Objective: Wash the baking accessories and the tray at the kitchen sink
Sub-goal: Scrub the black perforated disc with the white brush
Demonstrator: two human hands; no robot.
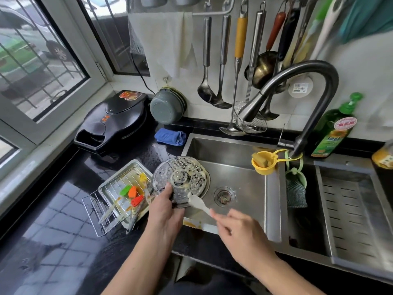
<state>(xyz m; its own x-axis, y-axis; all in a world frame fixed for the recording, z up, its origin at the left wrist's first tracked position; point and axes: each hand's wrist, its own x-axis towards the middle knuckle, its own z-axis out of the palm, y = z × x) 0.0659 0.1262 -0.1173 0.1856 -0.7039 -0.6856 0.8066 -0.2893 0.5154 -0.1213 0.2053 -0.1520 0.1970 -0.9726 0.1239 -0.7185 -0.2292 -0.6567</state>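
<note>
My left hand (164, 206) grips the lower edge of a round perforated metal plate (181, 177) smeared with pale batter, tilted over the left rim of the steel sink (244, 179). My right hand (236, 231) pinches the handle of a white spatula (198, 203) whose blade touches the plate's lower right edge. On the counter to the left lies a metal tray (109, 185) with a wire rack (93, 211) across it, carrying several silicone brushes with green, orange, red and yellow heads (133, 194).
The faucet (297, 86) arches over the sink, with no water visible. A yellow sponge holder (262, 162) and a scrubber (295, 192) hang at the sink's right. A green detergent bottle (333, 128), a black electric griddle (112, 122) and a blue cloth (170, 136) stand around.
</note>
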